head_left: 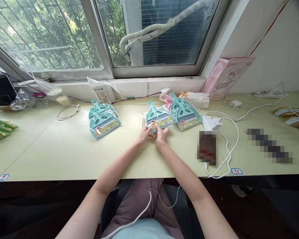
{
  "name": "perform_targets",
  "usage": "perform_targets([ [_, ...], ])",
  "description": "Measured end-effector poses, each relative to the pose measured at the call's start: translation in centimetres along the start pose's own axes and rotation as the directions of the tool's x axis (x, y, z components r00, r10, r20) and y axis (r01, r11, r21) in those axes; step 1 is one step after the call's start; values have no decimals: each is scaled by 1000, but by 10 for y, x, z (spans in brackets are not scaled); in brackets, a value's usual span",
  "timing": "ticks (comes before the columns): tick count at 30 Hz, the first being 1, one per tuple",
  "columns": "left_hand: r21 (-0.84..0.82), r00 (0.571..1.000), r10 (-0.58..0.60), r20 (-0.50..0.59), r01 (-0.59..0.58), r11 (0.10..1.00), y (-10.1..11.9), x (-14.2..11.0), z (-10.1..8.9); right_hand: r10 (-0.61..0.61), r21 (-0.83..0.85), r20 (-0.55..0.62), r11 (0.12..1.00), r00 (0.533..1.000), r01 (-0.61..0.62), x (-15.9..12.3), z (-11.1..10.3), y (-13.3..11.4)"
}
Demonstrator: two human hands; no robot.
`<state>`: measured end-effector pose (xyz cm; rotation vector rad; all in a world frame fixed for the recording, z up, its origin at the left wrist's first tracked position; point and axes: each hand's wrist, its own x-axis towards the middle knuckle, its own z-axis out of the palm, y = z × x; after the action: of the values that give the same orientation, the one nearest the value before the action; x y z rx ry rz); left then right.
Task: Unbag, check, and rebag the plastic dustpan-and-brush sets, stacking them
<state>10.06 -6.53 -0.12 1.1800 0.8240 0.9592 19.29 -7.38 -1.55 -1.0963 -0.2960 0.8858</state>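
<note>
Both my hands hold one packaged teal mini dustpan and brush set [159, 116] above the middle of the table. My left hand [145, 133] grips its lower left corner, and my right hand [161, 133] pinches its lower edge, thumb on the label. Close on the right lie more teal sets [186, 114] in clear bags, overlapping, with a pink one [166, 101] partly hidden behind. Over to the left, teal dustpan sets [103, 121] rest in a small stack.
A white power strip [211, 122] with trailing cables and a blurred phone-like object [207, 148] lie on the right. A pink box [226, 78] stands by the window. A coiled cable [68, 112] and green stalk-like things [1, 129] are on the left of the table [64, 156].
</note>
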Motion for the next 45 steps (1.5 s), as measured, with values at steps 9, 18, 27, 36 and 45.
perform_targets([
  [9, 389, 954, 234, -186, -147, 910, -3, -3, -3, -113, 6, -76, 993, 991, 114, 7, -3, 1],
  [18, 329, 933, 275, -232, -191, 925, -10, 4, -8, -126, 37, -94, 991, 988, 130, 7, -2, 3],
  [27, 552, 895, 430, -121, -299, 778, -4, 4, -10, -93, 38, -105, 994, 990, 98, 12, -3, 5],
  [36, 486, 936, 352, -16, -300, 821, -3, 5, -15, -56, 79, -148, 995, 987, 68, 13, -1, 2],
  [45, 799, 853, 508, 117, -385, 462, 3, 4, -17, -25, 97, -155, 994, 988, 41, 11, 0, -3],
])
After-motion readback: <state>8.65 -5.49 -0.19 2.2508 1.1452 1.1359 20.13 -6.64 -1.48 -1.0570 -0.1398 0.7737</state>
